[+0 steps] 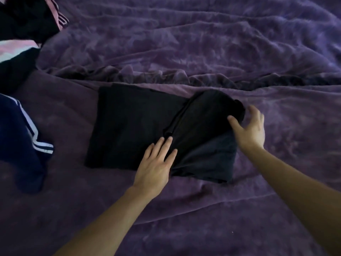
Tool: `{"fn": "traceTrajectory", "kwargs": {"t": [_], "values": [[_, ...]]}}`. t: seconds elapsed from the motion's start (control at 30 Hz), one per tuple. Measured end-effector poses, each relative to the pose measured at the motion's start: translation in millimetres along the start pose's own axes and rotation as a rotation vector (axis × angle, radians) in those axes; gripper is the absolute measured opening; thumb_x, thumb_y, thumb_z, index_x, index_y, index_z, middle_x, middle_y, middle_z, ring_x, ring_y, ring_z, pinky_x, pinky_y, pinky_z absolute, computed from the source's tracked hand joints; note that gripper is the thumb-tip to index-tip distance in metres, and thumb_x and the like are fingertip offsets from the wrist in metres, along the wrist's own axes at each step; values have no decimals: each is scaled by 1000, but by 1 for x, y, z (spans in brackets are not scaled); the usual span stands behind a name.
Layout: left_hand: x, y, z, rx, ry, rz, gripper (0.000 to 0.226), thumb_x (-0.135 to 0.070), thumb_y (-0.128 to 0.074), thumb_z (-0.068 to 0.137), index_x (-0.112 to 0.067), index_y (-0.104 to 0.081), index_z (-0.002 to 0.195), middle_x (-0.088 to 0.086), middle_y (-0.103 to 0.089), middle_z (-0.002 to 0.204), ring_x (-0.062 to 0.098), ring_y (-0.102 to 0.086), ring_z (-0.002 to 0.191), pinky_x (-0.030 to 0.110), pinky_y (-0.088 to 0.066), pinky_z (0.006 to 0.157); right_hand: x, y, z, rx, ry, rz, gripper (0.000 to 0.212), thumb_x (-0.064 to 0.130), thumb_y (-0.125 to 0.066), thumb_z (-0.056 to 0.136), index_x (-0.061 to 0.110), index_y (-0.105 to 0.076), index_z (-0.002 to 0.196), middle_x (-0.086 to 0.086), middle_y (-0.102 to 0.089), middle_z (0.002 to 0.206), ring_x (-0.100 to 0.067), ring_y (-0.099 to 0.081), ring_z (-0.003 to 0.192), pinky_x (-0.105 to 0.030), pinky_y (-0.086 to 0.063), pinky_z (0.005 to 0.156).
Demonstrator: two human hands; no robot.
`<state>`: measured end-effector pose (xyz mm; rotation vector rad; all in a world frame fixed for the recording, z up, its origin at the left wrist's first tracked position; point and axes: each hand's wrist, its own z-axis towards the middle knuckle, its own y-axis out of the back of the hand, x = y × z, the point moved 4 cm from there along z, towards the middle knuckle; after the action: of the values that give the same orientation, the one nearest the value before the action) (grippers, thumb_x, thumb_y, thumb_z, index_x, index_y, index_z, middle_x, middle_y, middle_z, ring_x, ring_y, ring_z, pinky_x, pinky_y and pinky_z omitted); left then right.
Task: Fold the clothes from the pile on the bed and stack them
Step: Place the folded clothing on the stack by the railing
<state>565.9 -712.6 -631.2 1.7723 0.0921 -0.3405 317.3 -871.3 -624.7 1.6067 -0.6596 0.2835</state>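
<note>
Pinning black garment (136,126) flat, left hand (155,167) open, holding nothing | right hand (249,130) at 3 o'clock, spread, gripping nothing, tidying folded edge.

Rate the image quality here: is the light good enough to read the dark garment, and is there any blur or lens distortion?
Head view: dim, purple-tinted light with no glare; the black garment is nearly featureless, its folds hard to read. Head view: the right hand is motion-blurred, the left hand sharper. Head view: the blanket looks soft, and its ridge bows slightly, suggesting wide-angle distortion.
</note>
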Motion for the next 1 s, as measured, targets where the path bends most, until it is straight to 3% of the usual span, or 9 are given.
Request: {"fn": "traceTrajectory", "kwargs": {"t": [0.07, 0.13, 0.27, 0.4, 0.5, 0.6, 0.77, 0.87, 1.0], "values": [[9, -1, 17, 57, -51, 93, 66, -12, -66, 83, -21, -41, 144, 11, -17, 159, 32, -15, 146, 50, -22, 116, -28, -11, -20, 149, -364, 294, 68, 43, -73, 81, 19, -44, 138, -6, -54, 137, -23, -56, 116, -39, -49, 95], [19, -11, 35, 210, -67, 181, 61, -26, -50, 97, -26, -20, 151, 8, 2, 161, 31, 7, 148, 51, -6, 119, -37, -20, -35, 260, -515, 510, 53, 24, -75, 82, 14, -54, 130, -12, -65, 122, -22, -67, 90, -31, -56, 68], [29, -14, 43, 295, -118, 158, 55, -34, -43, 100, -28, -23, 150, 6, -1, 162, 29, 6, 148, 48, -3, 119, 4, 4, -36, 268, -355, 654, 39, 16, -77, 79, 21, -59, 113, -1, -75, 95, -19, -73, 78, -26, -55, 56], [49, 21, 10, 15, 100, -138, 41, -23, -53, 96, -17, -52, 137, 11, -32, 153, 29, -28, 141, 42, -26, 114, 103, 16, -51, 291, -102, 664, 41, 11, -79, 77, 25, -52, 105, 4, -75, 80, -9, -70, 65, -23, -53, 48], [89, 45, -33, -179, 360, -242, 31, -10, -65, 87, -9, -66, 118, 15, -54, 134, 34, -52, 120, 47, -45, 96, 170, -19, -67, 353, 25, 487, 45, 16, -81, 74, 29, -47, 101, -2, -69, 85, -19, -69, 75, -36, -57, 63], [133, 56, -77, -304, 529, -286, 28, 0, -66, 84, -3, -68, 111, 17, -60, 121, 37, -57, 106, 49, -49, 89, 227, -79, -85, 431, 162, 262, 52, 27, -79, 74, 23, -49, 116, 8, -60, 81, -16, -61, 79, -30, -50, 76], [165, 52, -118, -407, 670, -307, 25, 2, -60, 86, -2, -66, 111, 18, -56, 123, 38, -53, 110, 52, -49, 89, 272, -180, -123, 913, 149, 135, 58, 23, -70, 87, 16, -45, 138, -2, -65, 104, -22, -63, 93, -36, -54, 87], [162, 53, -119, -496, 602, -240, 29, -3, -55, 89, -4, -64, 117, 21, -48, 136, 39, -46, 122, 52, -43, 98, 260, -168, -122, 651, 461, 100, 35, 12, -57, 92, 12, -58, 127, -3, -66, 107, -24, -63, 99, -37, -51, 91], [131, 50, -82, -355, 164, -80, 53, -30, -49, 88, -16, -47, 139, 14, -22, 157, 34, -19, 145, 51, -24, 113, 213, -135, -127, 255, 854, -226, 50, 22, -54, 93, 19, -44, 142, -11, -37, 151, -32, -31, 140, -48, -34, 106]]}}
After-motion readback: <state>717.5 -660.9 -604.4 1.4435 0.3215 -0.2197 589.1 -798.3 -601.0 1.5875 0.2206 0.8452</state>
